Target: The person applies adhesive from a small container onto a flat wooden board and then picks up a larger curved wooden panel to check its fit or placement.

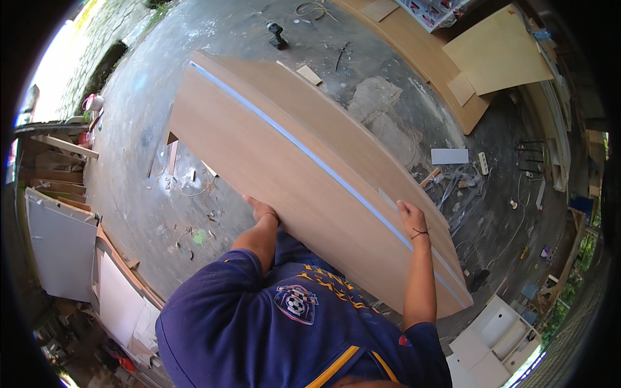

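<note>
A long box-like cabinet piece (284, 149) with a light wood-grain face lies slantwise before me. A pale blue strip (291, 139) runs along its upper long edge. My left hand (261, 211) grips the near edge of the face; its fingers are partly hidden. My right hand (413, 218) is closed near the lower right of the strip. From its fist juts a thin, pale flat piece (388, 199), blade-like in shape, lying close to the strip. Its exact kind is too small to tell.
A cordless drill (277, 36) stands on the stained concrete floor beyond the cabinet piece. Boards (498, 55) are stacked at the far right. A power strip (483, 163) and plastic scraps lie to the right. White panels (61, 242) lean at the left.
</note>
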`<action>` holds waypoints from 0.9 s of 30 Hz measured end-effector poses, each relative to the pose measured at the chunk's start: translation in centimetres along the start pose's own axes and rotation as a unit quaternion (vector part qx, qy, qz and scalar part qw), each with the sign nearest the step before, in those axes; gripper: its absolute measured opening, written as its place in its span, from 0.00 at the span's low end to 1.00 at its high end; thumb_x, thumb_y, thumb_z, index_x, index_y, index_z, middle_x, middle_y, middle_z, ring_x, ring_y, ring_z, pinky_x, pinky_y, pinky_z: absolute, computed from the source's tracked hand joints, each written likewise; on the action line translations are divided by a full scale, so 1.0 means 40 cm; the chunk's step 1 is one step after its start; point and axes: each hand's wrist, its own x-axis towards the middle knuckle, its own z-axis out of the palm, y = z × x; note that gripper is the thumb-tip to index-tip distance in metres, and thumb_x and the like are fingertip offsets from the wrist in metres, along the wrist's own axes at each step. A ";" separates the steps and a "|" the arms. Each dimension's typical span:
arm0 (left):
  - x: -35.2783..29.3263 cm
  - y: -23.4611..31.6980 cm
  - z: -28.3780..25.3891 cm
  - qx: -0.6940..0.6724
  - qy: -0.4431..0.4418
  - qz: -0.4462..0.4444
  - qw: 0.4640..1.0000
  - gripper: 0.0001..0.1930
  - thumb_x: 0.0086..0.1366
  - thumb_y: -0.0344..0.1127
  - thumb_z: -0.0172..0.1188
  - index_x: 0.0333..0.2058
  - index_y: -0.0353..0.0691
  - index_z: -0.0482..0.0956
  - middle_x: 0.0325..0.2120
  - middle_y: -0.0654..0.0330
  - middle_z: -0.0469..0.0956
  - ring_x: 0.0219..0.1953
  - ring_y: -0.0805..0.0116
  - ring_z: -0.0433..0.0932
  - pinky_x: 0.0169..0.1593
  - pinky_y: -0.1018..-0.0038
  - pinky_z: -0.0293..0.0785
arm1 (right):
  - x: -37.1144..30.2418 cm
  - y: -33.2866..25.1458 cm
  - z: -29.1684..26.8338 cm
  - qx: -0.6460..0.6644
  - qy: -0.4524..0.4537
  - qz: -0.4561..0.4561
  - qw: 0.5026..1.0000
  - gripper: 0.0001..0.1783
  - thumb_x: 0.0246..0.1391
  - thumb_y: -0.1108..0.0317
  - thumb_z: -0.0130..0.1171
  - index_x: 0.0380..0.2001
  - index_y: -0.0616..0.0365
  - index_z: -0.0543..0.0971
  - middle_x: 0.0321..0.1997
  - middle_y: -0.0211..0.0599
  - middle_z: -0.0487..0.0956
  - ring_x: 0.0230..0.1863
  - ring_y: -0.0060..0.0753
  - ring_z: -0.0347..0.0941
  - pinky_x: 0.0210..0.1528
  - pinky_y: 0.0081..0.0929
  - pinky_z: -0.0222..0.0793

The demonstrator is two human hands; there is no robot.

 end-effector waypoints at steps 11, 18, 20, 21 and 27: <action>-0.113 0.048 0.039 0.052 0.029 0.005 0.998 0.54 0.56 0.79 0.31 0.42 0.24 0.78 0.43 0.42 0.78 0.48 0.47 0.76 0.53 0.60 0.67 | -0.021 0.182 -0.098 -0.104 0.049 0.113 0.987 0.35 0.56 0.38 0.47 0.33 0.66 0.78 0.33 0.58 0.76 0.39 0.54 0.73 0.44 0.39 0.65; -0.097 0.040 0.036 0.063 0.020 0.018 0.998 0.54 0.56 0.79 0.31 0.41 0.23 0.78 0.43 0.41 0.78 0.49 0.46 0.75 0.54 0.60 0.67 | -0.014 0.178 -0.100 -0.121 0.060 0.090 0.987 0.34 0.56 0.38 0.47 0.28 0.64 0.78 0.31 0.58 0.77 0.38 0.59 0.73 0.41 0.44 0.65; -0.084 0.034 0.035 0.060 0.017 0.017 0.998 0.54 0.56 0.79 0.31 0.41 0.23 0.78 0.43 0.41 0.78 0.49 0.46 0.75 0.55 0.60 0.67 | -0.020 0.182 -0.093 -0.116 0.067 0.097 0.986 0.34 0.56 0.38 0.46 0.30 0.64 0.79 0.33 0.58 0.77 0.39 0.59 0.73 0.42 0.44 0.65; -0.080 0.030 0.035 0.052 0.014 0.018 0.998 0.54 0.56 0.79 0.31 0.41 0.23 0.78 0.43 0.40 0.78 0.49 0.46 0.75 0.55 0.60 0.67 | -0.021 0.184 -0.091 -0.114 0.070 0.099 0.986 0.34 0.56 0.38 0.46 0.31 0.64 0.79 0.34 0.58 0.77 0.40 0.59 0.73 0.43 0.44 0.65; -0.048 0.009 0.066 0.080 -0.006 0.043 0.996 0.54 0.58 0.78 0.25 0.41 0.24 0.79 0.41 0.40 0.78 0.49 0.45 0.75 0.55 0.59 0.66 | -0.001 0.222 -0.087 -0.140 0.085 0.171 0.971 0.30 0.59 0.44 0.44 0.45 0.60 0.79 0.47 0.55 0.77 0.52 0.54 0.71 0.52 0.38 0.65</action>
